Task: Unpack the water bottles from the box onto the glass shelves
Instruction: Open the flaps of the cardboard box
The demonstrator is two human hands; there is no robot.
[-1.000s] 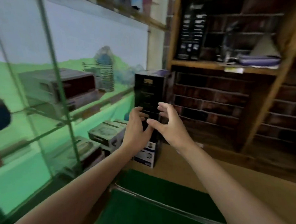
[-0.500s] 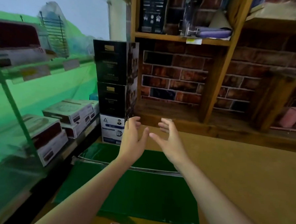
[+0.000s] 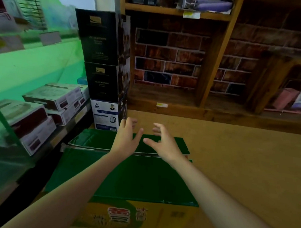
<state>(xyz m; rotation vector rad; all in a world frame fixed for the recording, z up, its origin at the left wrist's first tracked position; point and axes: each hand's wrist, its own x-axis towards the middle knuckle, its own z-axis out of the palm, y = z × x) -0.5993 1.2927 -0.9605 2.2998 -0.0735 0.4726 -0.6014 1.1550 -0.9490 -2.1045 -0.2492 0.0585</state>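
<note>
Two empty hands, left hand (image 3: pixel 125 140), right hand (image 3: pixel 163 144), above closed green-topped box (image 3: pixel 125 178)

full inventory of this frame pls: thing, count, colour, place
Green-topped cardboard box: 1, green flaps closed, yellow printed side, floor, bottom centre.
Tall black cartons: 2, stacked, left of centre.
White kettle carton: 1, white and blue, under the black stack.
White-and-maroon appliance boxes: several, on the lower glass shelf, left.
Wooden shelving: brown, brick-pattern backing, top right.
Pink and purple packages: blurred, far right cubby.
Water bottles: none visible.
Left hand: 1, open, empty, over the box's far flap.
Right hand: 1, open, empty, beside the left.
</note>
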